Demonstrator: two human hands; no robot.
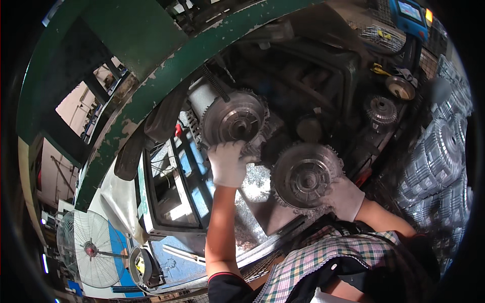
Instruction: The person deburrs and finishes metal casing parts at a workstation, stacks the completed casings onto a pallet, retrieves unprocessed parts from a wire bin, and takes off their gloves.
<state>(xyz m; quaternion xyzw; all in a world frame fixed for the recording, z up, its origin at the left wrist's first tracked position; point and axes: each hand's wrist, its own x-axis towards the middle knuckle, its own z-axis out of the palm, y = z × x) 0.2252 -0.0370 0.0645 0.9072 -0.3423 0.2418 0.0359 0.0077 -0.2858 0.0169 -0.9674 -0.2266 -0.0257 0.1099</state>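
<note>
Plaid apron [336,250], gloved hands [227,164] [346,197], toothed housings [235,118] [307,178], axes toward camera

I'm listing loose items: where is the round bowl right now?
In the head view, the bowl is at the upper right, just above and right of the small toothed metal part.

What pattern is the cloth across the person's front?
The cloth is plaid: pink, green, white; best in head view.
</note>
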